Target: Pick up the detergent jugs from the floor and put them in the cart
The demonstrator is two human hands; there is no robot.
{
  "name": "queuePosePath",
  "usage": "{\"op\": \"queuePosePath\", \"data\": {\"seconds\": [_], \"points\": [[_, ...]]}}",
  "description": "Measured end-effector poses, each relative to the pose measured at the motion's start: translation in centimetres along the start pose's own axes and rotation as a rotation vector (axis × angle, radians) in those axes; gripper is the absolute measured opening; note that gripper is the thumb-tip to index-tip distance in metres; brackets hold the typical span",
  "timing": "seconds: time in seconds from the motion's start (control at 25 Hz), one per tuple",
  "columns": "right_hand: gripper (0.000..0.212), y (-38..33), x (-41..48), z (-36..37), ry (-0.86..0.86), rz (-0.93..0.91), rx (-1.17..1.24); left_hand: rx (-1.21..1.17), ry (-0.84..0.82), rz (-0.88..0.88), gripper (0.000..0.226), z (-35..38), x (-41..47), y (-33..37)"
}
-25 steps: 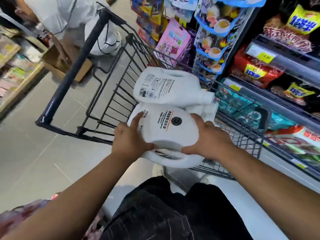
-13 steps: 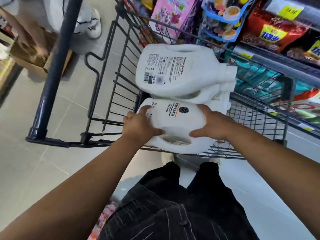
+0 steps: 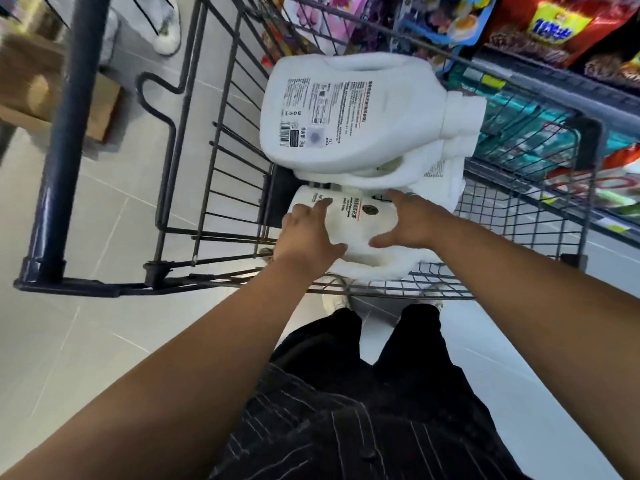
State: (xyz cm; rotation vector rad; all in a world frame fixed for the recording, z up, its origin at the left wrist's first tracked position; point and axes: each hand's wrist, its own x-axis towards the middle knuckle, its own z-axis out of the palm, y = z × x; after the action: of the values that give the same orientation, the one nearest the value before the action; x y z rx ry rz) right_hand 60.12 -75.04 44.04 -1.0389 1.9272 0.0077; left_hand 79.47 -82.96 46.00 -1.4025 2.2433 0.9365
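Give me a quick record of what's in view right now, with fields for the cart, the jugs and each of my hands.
Place: shop aisle, snack shelves on the right
Cart: wire cart, dark handle on the left
Jugs in cart: three white ones visible, all lying on their sides
Top jug: back label up, lying on the lower jug
Near jug: at the cart's near end, front label up
Left hand: rests on the near jug, fingers straight
Right hand: spread open at its right side, contact unclear

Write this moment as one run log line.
left hand rests on near jug | right hand touches it | it lies in cart
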Motion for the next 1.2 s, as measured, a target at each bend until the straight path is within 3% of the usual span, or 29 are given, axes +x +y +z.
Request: {"op": "queuePosePath", "data": {"seconds": [0.16,0.48,0.76,0.96,1.2], "points": [[0.084,0.8,-2.1,0.0,0.162,0.054,-0.083,-0.019,0.034,0.024,0.082,-1.1,0.6,0.3],[0.089,6.4,-12.4,-2.3,0.418,0.098,0.171,0.003,0.046,0.404,0.088,-1.9,-2.9,7.5],[0.078,18.6,-27.4,-4.6,0.911,0.338,0.42,0.157,0.001,0.721,0.091,1.6,-8.9,25.5],[0.08,31.1,-39.5,-4.0,1.045,0.492,0.524,0.118,-0.034,0.859,0.103,8.8,-16.0,39.5],[0.085,43.7,-54.4,-2.4,1.264,0.632,0.602,0.126,-0.135,1.149,0.1,18.8,-26.1,55.7]]}}
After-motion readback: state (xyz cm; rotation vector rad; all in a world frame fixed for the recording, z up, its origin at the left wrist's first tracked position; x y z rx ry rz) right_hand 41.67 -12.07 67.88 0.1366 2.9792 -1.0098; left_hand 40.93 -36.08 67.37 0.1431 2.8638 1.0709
